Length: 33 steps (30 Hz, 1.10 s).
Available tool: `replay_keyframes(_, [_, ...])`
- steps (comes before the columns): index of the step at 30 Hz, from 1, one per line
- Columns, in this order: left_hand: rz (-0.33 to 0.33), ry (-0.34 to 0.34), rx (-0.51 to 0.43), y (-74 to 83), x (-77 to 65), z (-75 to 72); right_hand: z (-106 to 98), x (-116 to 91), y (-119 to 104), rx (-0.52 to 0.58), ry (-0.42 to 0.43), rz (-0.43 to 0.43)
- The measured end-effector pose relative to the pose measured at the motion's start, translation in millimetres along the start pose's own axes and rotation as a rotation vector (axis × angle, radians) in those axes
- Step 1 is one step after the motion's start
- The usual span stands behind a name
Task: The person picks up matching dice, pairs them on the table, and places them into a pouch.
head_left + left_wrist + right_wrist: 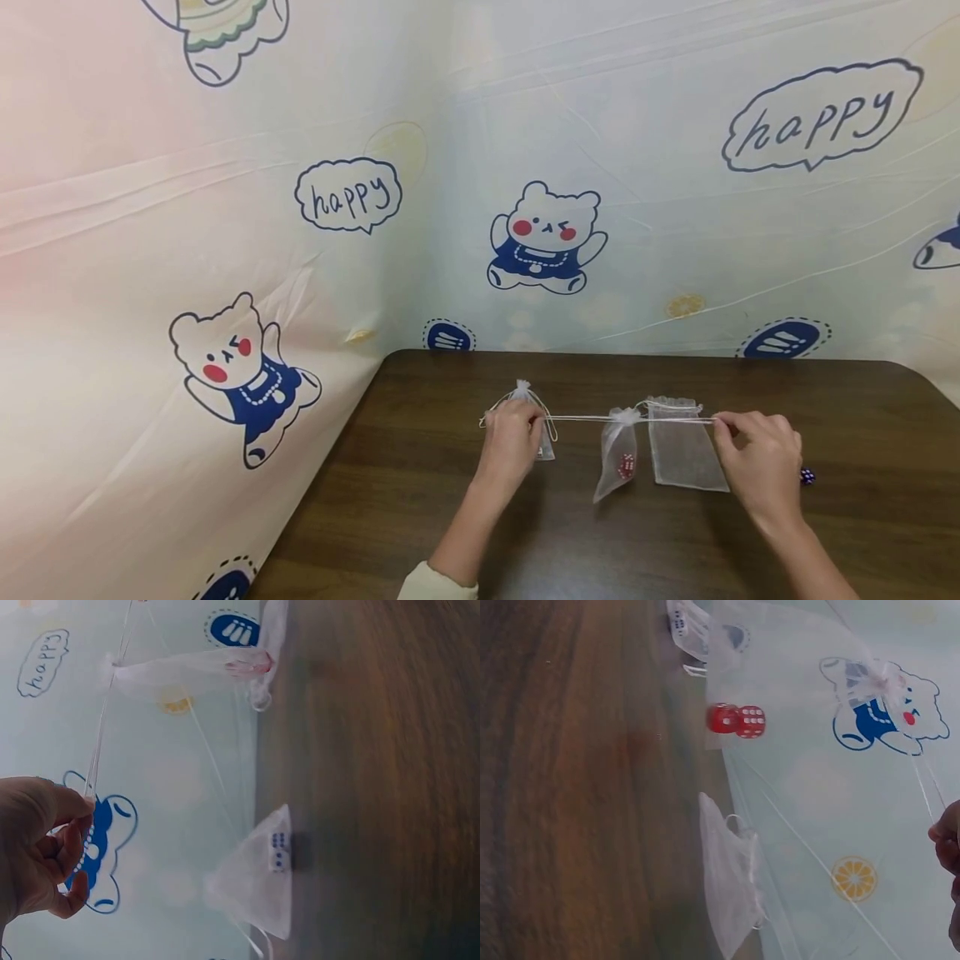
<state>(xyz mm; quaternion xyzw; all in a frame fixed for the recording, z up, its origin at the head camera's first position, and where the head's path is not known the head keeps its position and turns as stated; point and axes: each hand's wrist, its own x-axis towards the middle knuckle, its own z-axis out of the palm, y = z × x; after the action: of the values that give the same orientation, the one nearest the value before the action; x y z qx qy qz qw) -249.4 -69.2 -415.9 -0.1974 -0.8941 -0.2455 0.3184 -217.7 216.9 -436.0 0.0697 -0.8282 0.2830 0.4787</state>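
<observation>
A small sheer white drawstring bag [617,437] hangs between my hands, its neck gathered tight. Red dice [750,721] show through its lower end. My left hand [512,437] pinches one end of the white drawstring [577,417] between thumb and fingertips. On the other side, my right hand [761,462] pinches the opposite end, and the string is stretched straight. Behind my left hand stands another gathered bag [255,889] with white dice [279,850] inside. Between the hanging bag and my right hand, a flat sheer bag [686,458] lies on the table.
The brown wooden table [420,500] reaches back to a printed cloth [637,125] with bears and lettering. A dark blue die [807,476] sits just right of my right hand, partly hidden by it.
</observation>
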Motion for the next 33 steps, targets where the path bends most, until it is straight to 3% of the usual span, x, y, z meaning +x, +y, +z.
replay_keyframes(7, [-0.086,-0.043,0.061,-11.5,-1.8,10.3,8.9,-5.9,-2.4,-0.012,-0.159,0.051])
replay_keyframes(17, [-0.151,-0.05,0.113,-16.8,10.5,20.9,24.3,-3.5,5.8,-0.029,-0.231,0.054])
replay_keyframes(26, [-0.106,-0.031,0.113,-14.6,13.0,31.8,37.3,-4.5,3.9,-0.038,-0.286,0.08])
replay_keyframes(33, [-0.079,0.004,0.145,-13.9,6.0,45.7,45.3,-10.5,-2.5,-0.039,-0.344,0.098])
